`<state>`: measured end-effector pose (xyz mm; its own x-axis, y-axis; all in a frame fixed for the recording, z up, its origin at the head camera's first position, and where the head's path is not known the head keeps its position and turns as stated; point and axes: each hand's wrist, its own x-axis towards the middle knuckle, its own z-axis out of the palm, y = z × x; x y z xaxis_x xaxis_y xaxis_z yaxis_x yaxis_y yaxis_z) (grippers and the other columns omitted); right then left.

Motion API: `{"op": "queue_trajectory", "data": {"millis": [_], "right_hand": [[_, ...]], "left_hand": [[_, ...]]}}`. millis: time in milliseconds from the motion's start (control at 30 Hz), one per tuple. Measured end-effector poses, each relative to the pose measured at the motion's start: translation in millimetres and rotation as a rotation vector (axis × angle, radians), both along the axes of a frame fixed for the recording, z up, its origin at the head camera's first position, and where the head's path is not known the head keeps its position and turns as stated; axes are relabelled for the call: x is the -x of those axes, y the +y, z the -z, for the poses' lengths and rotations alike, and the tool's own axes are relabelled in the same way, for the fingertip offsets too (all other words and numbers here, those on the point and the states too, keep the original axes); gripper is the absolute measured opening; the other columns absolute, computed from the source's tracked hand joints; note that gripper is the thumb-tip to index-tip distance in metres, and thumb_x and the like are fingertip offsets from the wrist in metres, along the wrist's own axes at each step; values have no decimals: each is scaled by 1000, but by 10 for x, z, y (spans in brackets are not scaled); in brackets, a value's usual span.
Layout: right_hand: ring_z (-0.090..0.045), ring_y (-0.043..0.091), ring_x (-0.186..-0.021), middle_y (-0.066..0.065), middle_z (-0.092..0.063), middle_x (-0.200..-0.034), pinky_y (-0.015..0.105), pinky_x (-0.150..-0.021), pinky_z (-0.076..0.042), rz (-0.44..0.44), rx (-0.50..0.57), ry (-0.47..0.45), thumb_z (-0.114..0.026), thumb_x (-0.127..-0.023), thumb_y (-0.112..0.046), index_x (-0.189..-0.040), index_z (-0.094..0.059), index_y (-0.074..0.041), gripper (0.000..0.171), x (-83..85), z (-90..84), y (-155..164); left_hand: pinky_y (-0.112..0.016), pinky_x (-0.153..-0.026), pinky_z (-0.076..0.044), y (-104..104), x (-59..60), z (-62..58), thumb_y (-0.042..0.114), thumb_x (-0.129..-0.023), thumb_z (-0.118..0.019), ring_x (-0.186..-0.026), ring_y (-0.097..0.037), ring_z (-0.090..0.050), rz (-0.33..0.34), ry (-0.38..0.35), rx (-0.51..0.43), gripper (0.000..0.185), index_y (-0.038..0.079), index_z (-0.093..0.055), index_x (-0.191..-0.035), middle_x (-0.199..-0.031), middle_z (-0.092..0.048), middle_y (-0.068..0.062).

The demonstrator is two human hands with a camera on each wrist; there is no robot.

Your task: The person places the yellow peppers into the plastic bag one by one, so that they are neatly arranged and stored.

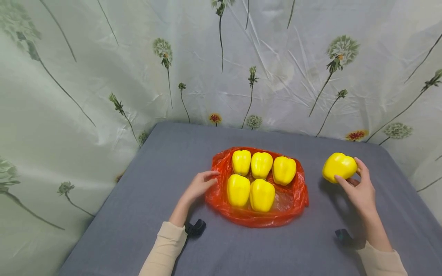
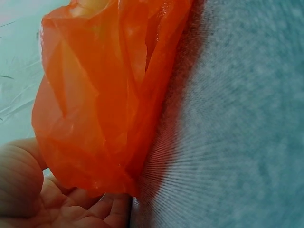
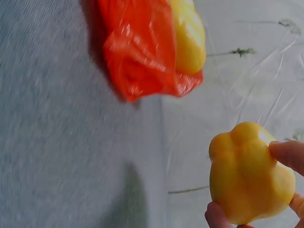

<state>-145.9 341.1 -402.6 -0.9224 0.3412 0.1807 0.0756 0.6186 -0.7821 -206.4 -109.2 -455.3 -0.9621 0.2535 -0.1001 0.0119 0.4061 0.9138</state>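
Note:
A red plastic bag (image 1: 286,203) lies flat on the grey table (image 1: 138,199) with several yellow bell peppers on it, among them one at the front (image 1: 262,194). My left hand (image 1: 202,184) rests at the bag's left edge (image 2: 104,95), its fingers against the plastic; whether they pinch it is unclear. My right hand (image 1: 359,188) holds another yellow pepper (image 1: 339,166) above the table, right of the bag. In the right wrist view my fingertips (image 3: 285,154) curl round this pepper (image 3: 249,175), with the bag (image 3: 142,52) beyond.
A pale curtain printed with dandelions (image 1: 221,65) hangs close behind and to both sides of the table. Black wrist straps (image 1: 196,227) sit on both cream sleeves. Bare grey cloth lies left of the bag and in front of it.

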Motion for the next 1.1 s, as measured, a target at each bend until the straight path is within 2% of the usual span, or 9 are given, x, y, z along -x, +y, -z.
{"op": "queue_trajectory", "data": {"millis": [233,633,1000,1100], "right_hand": [[-36,-26,-76,34,-28,-141,-7,-66,-35,-93,22,28,-61,-89,-20,-151,-13,-21,78,-39,-89,-179],[-41,-27,-82,34,-29,-136,-6,-69,-39,-271,45,39,-63,-88,-13,-148,-12,-10,79,-75,-87,-449],[-43,-24,-84,30,-32,-135,-4,-70,-42,-312,18,-1,-67,-85,-14,-146,-14,-9,81,-137,-13,-614],[-50,-16,-87,28,-34,-135,-1,-70,-44,-328,3,-17,-67,-85,-15,-146,-15,-10,81,-169,-20,-657]], "left_hand": [[-46,-103,-44,2,-15,-22,15,-91,-56,-119,-28,-55,0,13,-6,33,11,-61,-123,-129,-60,-12],[-44,-101,-46,5,-23,-46,15,-92,-55,-116,-28,-56,15,4,-24,34,9,-60,-124,-129,-60,-13],[-44,-103,-44,2,-6,-52,15,-91,-56,-122,-28,-53,25,12,-2,37,11,-58,-128,-133,-57,-12],[-43,-101,-46,5,-3,-43,14,-90,-57,-120,-27,-55,32,16,4,38,10,-58,-128,-133,-57,-12]]}}
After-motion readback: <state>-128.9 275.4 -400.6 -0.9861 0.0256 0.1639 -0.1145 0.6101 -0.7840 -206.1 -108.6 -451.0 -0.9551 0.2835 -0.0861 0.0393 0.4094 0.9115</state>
